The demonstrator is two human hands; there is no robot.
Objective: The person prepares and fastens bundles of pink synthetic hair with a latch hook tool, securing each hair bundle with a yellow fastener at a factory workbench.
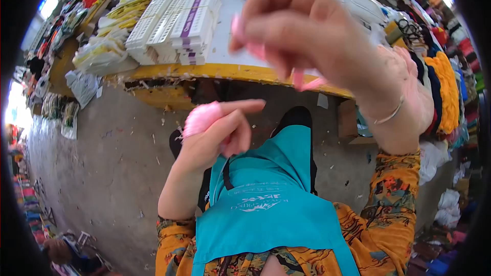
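My left hand (pixel 217 133) is low in the middle, over the teal apron (pixel 266 220). Its index finger points right while the other fingers curl in. A bundle of pink yarn (pixel 202 119) with frayed ends is wrapped about that hand at the knuckles. Higher up, in front of the table edge, my right hand (pixel 307 25) is closed and smeared by motion. A pink strand (pixel 255 49) runs through its fingers, and a loose end (pixel 311 84) hangs below them.
Stacked white cards with purple bands (pixel 192 20) lie on the white table (pixel 230 46) with its worn yellow edge. Plastic-wrapped yellow packets (pixel 115 25) are to their left. Hanks of pink and orange yarn (pixel 444 89) hang at the right. A cardboard box (pixel 349 120) is on the floor.
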